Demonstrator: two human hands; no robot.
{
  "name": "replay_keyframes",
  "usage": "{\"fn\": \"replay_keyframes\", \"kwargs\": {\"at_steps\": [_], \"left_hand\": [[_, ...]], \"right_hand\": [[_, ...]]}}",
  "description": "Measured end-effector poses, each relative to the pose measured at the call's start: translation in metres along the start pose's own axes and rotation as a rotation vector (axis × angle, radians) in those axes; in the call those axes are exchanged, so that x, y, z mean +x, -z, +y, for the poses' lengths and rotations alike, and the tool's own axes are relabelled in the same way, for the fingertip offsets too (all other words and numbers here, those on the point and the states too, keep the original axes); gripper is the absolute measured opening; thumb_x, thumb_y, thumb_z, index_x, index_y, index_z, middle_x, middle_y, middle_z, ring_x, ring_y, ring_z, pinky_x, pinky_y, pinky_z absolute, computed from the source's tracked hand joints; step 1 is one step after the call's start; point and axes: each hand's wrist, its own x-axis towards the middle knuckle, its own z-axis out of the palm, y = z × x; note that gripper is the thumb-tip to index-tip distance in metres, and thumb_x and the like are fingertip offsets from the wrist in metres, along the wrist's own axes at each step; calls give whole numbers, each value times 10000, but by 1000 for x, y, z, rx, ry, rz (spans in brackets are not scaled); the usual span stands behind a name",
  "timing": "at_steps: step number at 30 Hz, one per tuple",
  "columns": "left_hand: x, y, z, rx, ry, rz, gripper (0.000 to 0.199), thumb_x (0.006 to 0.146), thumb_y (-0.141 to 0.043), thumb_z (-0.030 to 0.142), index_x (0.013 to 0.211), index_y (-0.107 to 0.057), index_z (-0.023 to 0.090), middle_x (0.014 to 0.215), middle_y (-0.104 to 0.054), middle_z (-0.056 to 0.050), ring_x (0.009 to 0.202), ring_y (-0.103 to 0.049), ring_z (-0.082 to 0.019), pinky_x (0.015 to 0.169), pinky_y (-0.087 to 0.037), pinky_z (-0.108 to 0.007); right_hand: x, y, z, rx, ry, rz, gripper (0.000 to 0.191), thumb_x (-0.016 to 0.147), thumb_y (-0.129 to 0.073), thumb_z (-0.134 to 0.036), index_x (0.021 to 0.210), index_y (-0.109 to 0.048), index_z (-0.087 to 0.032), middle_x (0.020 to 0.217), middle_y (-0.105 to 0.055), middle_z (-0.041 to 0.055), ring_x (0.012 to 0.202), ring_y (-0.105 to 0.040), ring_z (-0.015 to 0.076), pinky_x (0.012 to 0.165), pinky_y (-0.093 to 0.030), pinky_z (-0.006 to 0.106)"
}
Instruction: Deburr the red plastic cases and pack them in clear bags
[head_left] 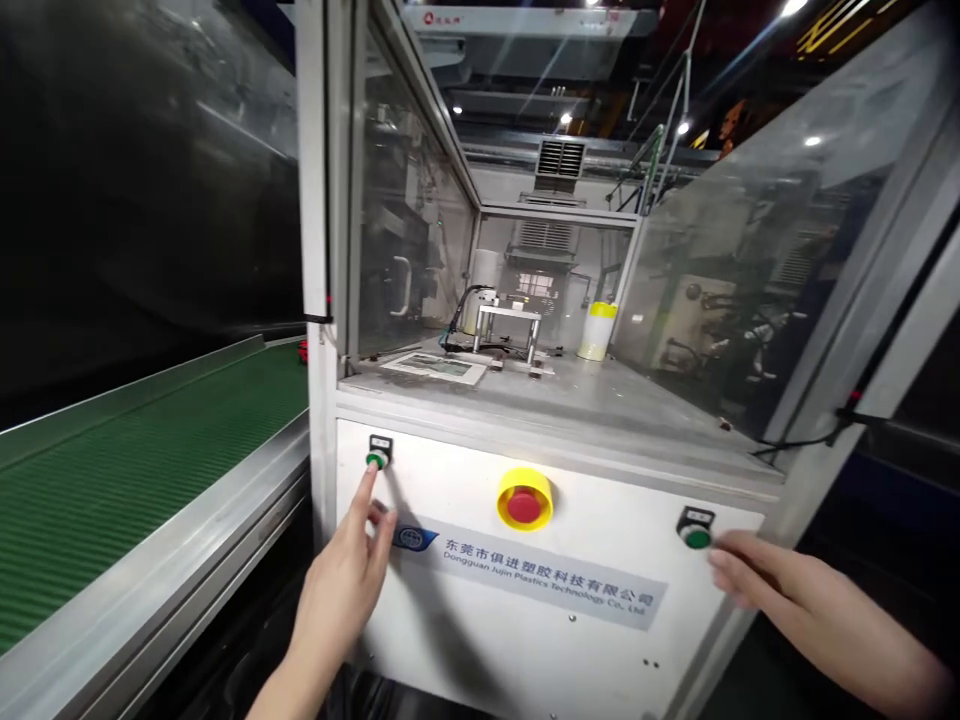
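My left hand (356,550) has its index finger stretched up onto the left green button (376,460) on the machine's white front panel (450,630). Its thumb stands apart and nothing is held. My right hand (772,585) is beside the right green button (698,538), fingertips at the button's right edge. Those fingers are extended, holding nothing visible. Between the hands sits a red emergency button (523,505) in a yellow ring. Behind the panel, a small metal fixture (510,315) stands on the grey worktop (630,400).
On the left runs a green conveyor belt (150,450) with a metal side rail (187,540). Clear side panels in metal frames flank the worktop. A printed sheet (439,367) lies left of the fixture, and a white and yellow container (598,332) stands to its right.
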Motion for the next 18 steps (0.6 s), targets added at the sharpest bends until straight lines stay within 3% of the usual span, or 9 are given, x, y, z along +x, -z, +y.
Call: {"fn": "replay_keyframes", "kwargs": {"at_steps": [2, 9, 13, 15, 16, 18], "left_hand": [[1, -1, -4, 22, -8, -1, 668, 1034, -400, 497, 1633, -164, 321, 1117, -727, -35, 825, -730, -237, 680, -510, -295], [14, -3, -9, 130, -23, -7, 690, 1016, -430, 419, 1637, -163, 277, 1101, -769, -54, 784, -742, -255, 653, -484, -301], [17, 15, 8, 321, 20, -58, 641, 1006, -373, 291, 1627, -225, 238, 805, -753, -37, 646, -704, -278, 561, -397, -305], [8, 24, 16, 394, 32, -84, 631, 998, -373, 278, 1619, -266, 244, 726, -723, -36, 628, -698, -288, 541, -375, -303], [-2, 27, 18, 374, 34, -83, 633, 999, -383, 288, 1619, -265, 241, 742, -729, -40, 650, -708, -288, 547, -391, -301], [-35, 27, 15, 227, 43, -71, 627, 1008, -402, 340, 1606, -266, 208, 815, -751, -49, 697, -729, -274, 583, -459, -306]], "right_hand": [[3, -11, -7, 45, 9, 48, 323, 932, -513, -645, 851, -613, -349, 800, -731, 88, 792, -700, 332, 765, -525, 469], [6, -25, -27, 145, -18, 209, 462, 966, -472, -667, 732, -556, -278, 751, -709, 53, 711, -670, 239, 661, -494, 341], [8, -20, -24, 203, -139, 248, 541, 903, -525, -709, 588, -524, -269, 557, -626, 36, 531, -580, 200, 551, -444, 328], [4, -19, -22, 222, -223, 109, 584, 886, -523, -738, 552, -518, -259, 438, -542, 15, 411, -490, 166, 480, -394, 310], [1, -22, -21, 241, -226, -43, 590, 885, -526, -743, 563, -543, -249, 415, -528, 7, 382, -467, 152, 463, -379, 296], [-7, -44, -23, 313, -151, -470, 567, 894, -552, -723, 649, -630, -218, 471, -595, 18, 391, -501, 135, 466, -395, 268]]}}
